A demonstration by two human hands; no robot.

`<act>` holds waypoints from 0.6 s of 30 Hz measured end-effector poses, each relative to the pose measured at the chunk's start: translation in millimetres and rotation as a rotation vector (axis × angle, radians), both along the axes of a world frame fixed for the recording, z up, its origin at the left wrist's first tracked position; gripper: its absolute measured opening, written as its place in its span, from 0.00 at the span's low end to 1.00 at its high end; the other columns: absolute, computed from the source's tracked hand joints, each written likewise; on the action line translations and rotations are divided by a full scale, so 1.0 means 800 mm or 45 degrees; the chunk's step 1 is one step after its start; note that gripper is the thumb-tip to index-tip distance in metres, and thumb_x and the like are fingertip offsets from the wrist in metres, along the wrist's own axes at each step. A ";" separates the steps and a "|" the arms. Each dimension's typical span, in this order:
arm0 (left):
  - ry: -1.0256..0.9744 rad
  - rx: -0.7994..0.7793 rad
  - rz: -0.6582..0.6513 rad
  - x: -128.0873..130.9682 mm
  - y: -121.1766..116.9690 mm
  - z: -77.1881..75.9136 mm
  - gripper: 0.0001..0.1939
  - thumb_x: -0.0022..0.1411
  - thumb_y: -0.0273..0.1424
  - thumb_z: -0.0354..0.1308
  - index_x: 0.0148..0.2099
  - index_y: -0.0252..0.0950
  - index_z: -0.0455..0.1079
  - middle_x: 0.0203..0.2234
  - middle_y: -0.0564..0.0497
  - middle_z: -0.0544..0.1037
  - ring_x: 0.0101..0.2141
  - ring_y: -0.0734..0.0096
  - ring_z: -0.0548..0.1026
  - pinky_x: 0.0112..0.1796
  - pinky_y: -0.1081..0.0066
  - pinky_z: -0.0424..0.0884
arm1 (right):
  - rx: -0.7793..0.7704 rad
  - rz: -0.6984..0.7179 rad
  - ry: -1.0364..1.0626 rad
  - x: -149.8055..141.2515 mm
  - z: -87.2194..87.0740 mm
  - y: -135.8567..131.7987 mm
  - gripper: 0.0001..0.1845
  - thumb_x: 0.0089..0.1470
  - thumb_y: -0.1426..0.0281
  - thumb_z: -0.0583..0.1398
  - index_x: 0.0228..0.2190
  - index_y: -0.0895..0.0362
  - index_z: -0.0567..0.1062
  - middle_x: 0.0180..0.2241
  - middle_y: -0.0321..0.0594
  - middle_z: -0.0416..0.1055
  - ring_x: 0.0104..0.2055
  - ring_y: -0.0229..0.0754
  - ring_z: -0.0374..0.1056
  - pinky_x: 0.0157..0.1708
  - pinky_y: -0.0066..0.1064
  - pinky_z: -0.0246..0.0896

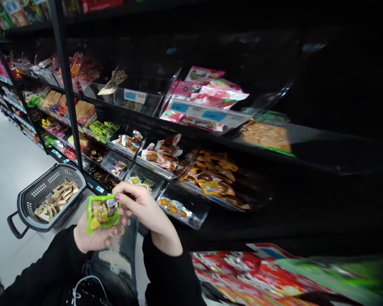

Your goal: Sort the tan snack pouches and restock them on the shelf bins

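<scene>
A small green snack packet, printed with yellow and brown pictures, is held in front of me at the lower left. My left hand supports it from below and behind, palm up, with the fingers curled at its lower right corner. My right hand comes from the right and pinches the packet's upper right edge between thumb and fingers. Beyond my hands, clear trays hold packed eggs and brown vacuum-packed snacks.
A grey shopping basket with black handles stands on the floor at left, with several tan packets inside. Black shelves carry pink packets and orange-brown packets. Red bags lie at lower right. A dark post rises at left.
</scene>
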State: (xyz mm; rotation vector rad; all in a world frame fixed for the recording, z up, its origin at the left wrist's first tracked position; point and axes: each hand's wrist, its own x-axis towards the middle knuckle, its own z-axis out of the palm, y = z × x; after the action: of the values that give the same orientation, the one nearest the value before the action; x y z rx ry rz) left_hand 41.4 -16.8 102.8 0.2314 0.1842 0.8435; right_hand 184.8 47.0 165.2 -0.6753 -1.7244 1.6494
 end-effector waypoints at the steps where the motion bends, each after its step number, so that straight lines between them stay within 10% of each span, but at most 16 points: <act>1: 0.041 0.062 0.034 0.001 0.001 0.003 0.28 0.45 0.42 0.69 0.45 0.32 0.72 0.32 0.45 0.76 0.25 0.74 0.73 0.16 0.83 0.65 | 0.002 0.018 0.048 -0.001 -0.005 0.002 0.14 0.53 0.58 0.60 0.26 0.56 0.73 0.23 0.31 0.62 0.19 0.30 0.56 0.19 0.24 0.53; 9: 1.005 0.432 1.023 0.003 0.010 0.030 0.16 0.43 0.24 0.72 0.34 0.34 0.70 0.29 0.54 0.78 0.29 0.75 0.75 0.33 0.76 0.73 | 0.061 -0.511 0.371 0.000 -0.051 -0.008 0.21 0.50 0.50 0.61 0.34 0.55 0.74 0.23 0.34 0.66 0.22 0.33 0.58 0.20 0.25 0.53; 18: 1.102 0.304 0.961 -0.006 0.021 0.016 0.18 0.46 0.37 0.71 0.34 0.35 0.68 0.26 0.55 0.75 0.25 0.72 0.74 0.21 0.74 0.74 | -0.073 -0.686 0.047 -0.010 -0.051 -0.013 0.16 0.49 0.58 0.61 0.20 0.56 0.67 0.14 0.28 0.59 0.14 0.31 0.55 0.15 0.23 0.51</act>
State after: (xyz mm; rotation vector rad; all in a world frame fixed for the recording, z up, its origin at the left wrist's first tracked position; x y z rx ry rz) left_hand 36.2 0.3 115.2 0.7780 1.0294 1.4757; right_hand 176.9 36.7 124.4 -1.0247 -1.3178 1.3215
